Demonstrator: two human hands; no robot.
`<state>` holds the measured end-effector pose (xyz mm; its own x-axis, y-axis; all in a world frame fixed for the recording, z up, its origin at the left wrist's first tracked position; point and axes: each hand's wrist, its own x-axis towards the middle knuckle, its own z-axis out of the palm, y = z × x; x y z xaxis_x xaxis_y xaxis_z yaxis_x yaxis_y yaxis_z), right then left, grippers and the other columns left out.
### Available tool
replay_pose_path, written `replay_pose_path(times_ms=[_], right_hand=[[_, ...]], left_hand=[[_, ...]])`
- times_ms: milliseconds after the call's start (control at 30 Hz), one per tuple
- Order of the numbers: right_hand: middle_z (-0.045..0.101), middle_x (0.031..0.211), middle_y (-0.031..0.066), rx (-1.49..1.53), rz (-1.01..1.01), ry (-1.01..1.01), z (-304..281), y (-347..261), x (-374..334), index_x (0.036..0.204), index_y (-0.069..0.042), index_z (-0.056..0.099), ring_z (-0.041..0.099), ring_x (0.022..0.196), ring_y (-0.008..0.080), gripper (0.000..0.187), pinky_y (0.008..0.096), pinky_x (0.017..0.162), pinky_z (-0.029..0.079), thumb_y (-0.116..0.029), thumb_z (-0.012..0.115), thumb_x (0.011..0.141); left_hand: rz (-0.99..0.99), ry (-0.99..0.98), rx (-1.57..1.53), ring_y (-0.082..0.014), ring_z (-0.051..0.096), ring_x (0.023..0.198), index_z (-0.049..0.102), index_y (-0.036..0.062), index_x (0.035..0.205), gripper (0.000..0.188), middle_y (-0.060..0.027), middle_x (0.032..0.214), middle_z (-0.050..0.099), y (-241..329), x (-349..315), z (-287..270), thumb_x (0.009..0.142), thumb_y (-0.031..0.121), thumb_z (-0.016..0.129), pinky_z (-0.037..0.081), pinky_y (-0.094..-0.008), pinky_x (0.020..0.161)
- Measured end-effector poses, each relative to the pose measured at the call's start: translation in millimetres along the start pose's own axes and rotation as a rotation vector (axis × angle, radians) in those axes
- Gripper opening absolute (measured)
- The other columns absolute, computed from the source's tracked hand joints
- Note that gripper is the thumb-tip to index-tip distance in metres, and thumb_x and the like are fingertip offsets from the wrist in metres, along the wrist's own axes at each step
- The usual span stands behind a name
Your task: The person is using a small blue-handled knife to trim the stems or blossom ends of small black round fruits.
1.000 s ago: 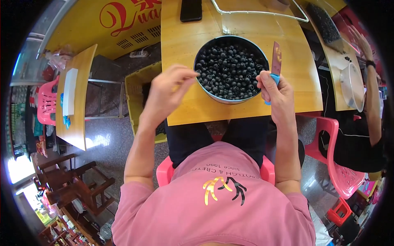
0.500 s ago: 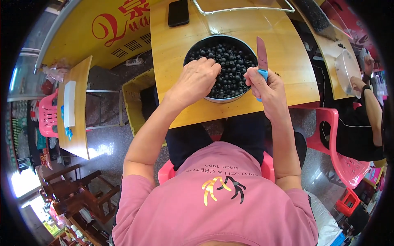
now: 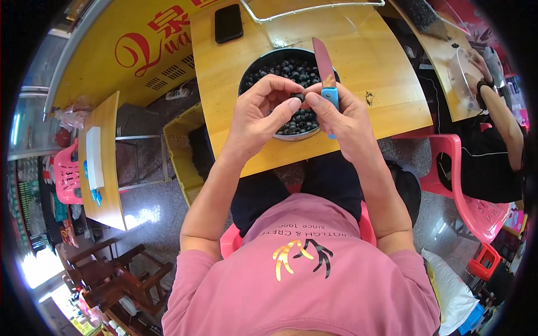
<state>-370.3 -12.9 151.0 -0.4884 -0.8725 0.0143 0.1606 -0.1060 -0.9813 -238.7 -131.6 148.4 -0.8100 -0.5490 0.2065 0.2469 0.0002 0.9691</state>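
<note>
My left hand (image 3: 252,115) is closed in a pinch on one small round black fruit (image 3: 298,97), held over a round metal bowl (image 3: 296,136). The bowl holds many more such dark fruits, which look like berries or olives. My right hand (image 3: 348,120) grips a knife by its blue handle (image 3: 329,96), its reddish blade (image 3: 323,59) pointing up and away from me. The right thumb and forefinger meet the fruit or lie right beside it; exact contact is too small to tell. Both hands hide part of the bowl.
The bowl stands on a wooden table (image 3: 386,73). A black phone (image 3: 228,24) and a white wire frame (image 3: 314,8) lie farther back. A yellow crate (image 3: 180,134) is at the left. At the right, another person's arm (image 3: 501,123) reaches to a clear tub (image 3: 462,78), near a pink chair (image 3: 457,168).
My left hand has come up out of the bowl with a fruit. The right hand and knife have moved left, bringing both hands together over the bowl.
</note>
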Motion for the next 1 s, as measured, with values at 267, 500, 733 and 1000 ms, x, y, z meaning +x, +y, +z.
replay_pose_path(times_ms=[267, 500, 733, 1000], right_hand=[[0.057, 0.07, -0.0034, 0.178, 0.111, -0.008, 2, -1, 0, 0.099, -0.003, 0.065, 0.043, 0.054, 0.0023, 0.019, 0.0186, 0.049, 0.033, -0.02, 0.067, 0.091], [0.056, 0.068, -0.0039, 0.174, 0.132, -0.011, 0, -4, 1, 0.096, -0.003, 0.066, 0.043, 0.054, 0.0023, 0.019, 0.0189, 0.049, 0.033, -0.02, 0.069, 0.09], [0.056, 0.068, -0.0058, -0.009, -0.007, -0.03, -1, -9, 2, 0.097, -0.005, 0.067, 0.043, 0.056, 0.0014, 0.02, 0.0174, 0.048, 0.03, -0.023, 0.071, 0.088], [0.058, 0.071, -0.0047, 0.068, 0.001, -0.073, -3, -6, 2, 0.096, -0.005, 0.067, 0.043, 0.055, 0.0009, 0.019, 0.017, 0.047, 0.03, -0.021, 0.071, 0.088]], left_hand=[[-0.086, 0.102, -0.088, -0.0109, 0.061, 0.094, 0.06, -0.0013, 0.11, 0.022, -0.0049, 0.104, 0.061, 0, -9, 6, 0.089, 0.001, 0.065, 0.05, -0.0232, 0.082], [-0.054, 0.101, 0.054, -0.0086, 0.059, 0.089, 0.063, -0.0008, 0.106, 0.017, -0.0021, 0.097, 0.058, -3, -15, 7, 0.088, 0.001, 0.066, 0.049, -0.022, 0.077], [-0.016, 0.11, 0.109, -0.009, 0.06, 0.086, 0.064, -0.004, 0.104, 0.017, -0.0039, 0.097, 0.058, 0, -16, 14, 0.088, 0.0, 0.067, 0.049, -0.0223, 0.075], [-0.02, 0.139, 0.081, -0.0105, 0.061, 0.086, 0.064, -0.0041, 0.108, 0.02, -0.0053, 0.1, 0.059, 0, -18, 15, 0.088, -0.002, 0.064, 0.051, -0.0225, 0.074]])
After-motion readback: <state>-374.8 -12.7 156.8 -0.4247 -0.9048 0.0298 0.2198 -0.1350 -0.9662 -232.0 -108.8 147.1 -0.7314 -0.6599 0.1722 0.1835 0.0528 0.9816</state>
